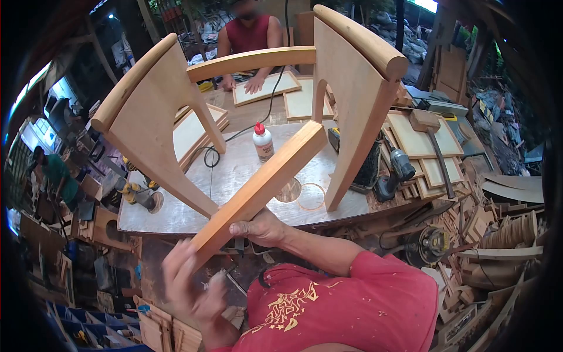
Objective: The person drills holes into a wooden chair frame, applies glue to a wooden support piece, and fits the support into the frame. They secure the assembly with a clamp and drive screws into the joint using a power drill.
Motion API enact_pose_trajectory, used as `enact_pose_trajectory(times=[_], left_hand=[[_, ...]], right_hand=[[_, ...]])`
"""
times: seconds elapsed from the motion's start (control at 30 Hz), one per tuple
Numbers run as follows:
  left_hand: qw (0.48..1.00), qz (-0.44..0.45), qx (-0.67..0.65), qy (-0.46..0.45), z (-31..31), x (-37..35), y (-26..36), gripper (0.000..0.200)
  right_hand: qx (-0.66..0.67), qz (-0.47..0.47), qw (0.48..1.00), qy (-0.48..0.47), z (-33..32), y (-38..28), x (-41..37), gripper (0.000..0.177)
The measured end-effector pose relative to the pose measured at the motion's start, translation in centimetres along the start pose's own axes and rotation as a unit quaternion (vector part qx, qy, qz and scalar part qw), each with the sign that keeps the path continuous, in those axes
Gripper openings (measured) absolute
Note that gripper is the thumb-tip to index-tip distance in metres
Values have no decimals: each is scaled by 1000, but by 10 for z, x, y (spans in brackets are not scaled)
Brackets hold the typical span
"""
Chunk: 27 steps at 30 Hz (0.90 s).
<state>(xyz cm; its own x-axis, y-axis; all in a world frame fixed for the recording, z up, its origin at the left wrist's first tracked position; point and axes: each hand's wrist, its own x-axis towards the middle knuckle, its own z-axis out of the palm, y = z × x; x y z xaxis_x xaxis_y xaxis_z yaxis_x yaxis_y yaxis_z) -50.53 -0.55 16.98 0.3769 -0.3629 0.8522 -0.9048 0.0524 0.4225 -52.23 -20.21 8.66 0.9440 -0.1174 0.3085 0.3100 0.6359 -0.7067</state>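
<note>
My right hand (264,227) is wrapped round a square wooden rail (264,185), its thumb pressed on the side. The rail slants from lower left to upper right. At its near end is my left hand (196,287), blurred by motion, with fingers and thumb apart and fingertips overlapping that end. Beyond the rail stands a wooden furniture frame (252,61), two curved side panels joined by a crosspiece at the top. Between the panels, a white glue bottle (263,142) with a red cap stands on the metal-topped workbench (234,170).
Across the bench, a person (252,35) rests hands on a framed panel (267,88). A wooden mallet (431,141) and a power drill (399,161) lie at right. Another yellow power tool (138,190) stands at left. A black cable (274,100) hangs over the bench.
</note>
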Motion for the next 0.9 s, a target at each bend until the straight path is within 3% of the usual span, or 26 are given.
enact_pose_trajectory(times=[0.1,0.17,0.27,0.37,0.4,0.53,0.57,0.6,0.63,0.73,0.83,0.9], left_hand=[[988,60,33,140,-60,-35,-31,40],[936,30,29,348,-75,-33,-44,38],[883,39,-314,346,-144,-74,-104,52],[829,-162,-360,395,-178,-97,-150,47],[813,-229,-318,430,-172,-94,-168,44],[837,-358,-232,343,-98,-62,-219,44],[849,-377,-253,271,-81,-60,-228,47],[942,-301,-76,126,-82,-88,-268,47],[942,-302,-137,50,-76,-90,-290,52],[916,-328,-224,-51,-50,-40,-249,70],[923,-276,-249,-99,-50,-18,-245,79],[931,-237,-266,-79,-42,-6,-248,89]], right_hand=[[55,-20,998,-8,4,2,8,54],[99,-23,995,-9,8,4,14,57],[90,-46,995,-13,4,9,25,60],[135,-74,987,-41,12,3,37,58],[135,-82,986,-51,19,-4,40,59],[135,-167,976,-26,23,9,60,64],[126,-175,976,-22,28,10,66,64],[117,-186,975,-13,34,10,71,64],[105,-200,974,0,37,9,75,64],[68,-260,963,-2,41,10,85,62],[60,-292,954,-14,43,8,94,64],[58,-315,947,-2,46,4,97,64]])
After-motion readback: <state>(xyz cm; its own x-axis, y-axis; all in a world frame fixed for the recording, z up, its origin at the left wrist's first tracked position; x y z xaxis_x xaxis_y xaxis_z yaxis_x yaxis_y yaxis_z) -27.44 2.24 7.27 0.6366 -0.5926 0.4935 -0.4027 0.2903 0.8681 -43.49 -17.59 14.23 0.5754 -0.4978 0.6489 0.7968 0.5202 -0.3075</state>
